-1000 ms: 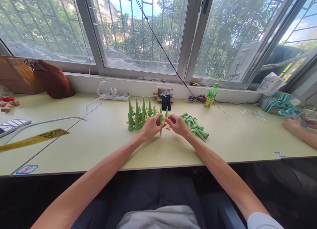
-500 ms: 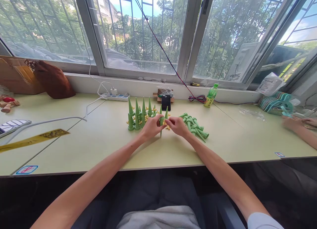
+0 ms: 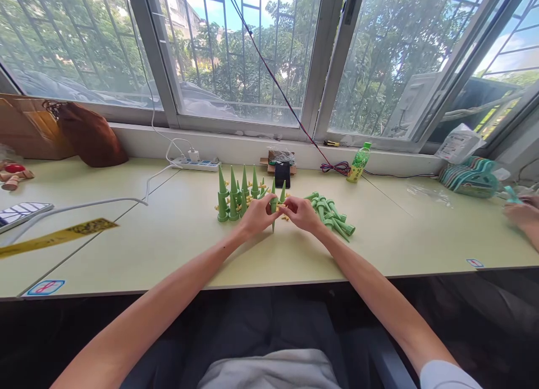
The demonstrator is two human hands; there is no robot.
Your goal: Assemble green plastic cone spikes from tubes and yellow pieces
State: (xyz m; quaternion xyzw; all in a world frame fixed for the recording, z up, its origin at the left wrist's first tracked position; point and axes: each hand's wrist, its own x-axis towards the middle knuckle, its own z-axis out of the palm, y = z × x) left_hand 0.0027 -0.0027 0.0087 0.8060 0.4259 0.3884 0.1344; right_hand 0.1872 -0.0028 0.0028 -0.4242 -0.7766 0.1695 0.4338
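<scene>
My left hand is closed around a green plastic spike, held upright with its long point downward. Pressed together at the side of that spike are the fingertips of my right hand; whatever they pinch is too small and covered to make out. Left of my hands, several green spikes stand in rows, points up, with small yellow pieces sticking out of them. Another green spike stands just behind my fingers. A loose pile of green spikes lies beside my right hand.
A green-labelled bottle, a black phone and a power strip line the back of the table. At the far right, another person's hand works near teal hoops. A white cable crosses the left side.
My hands stay almost in place at the spike, with only slight finger movement. The other person's hand at the far right has moved further right.
</scene>
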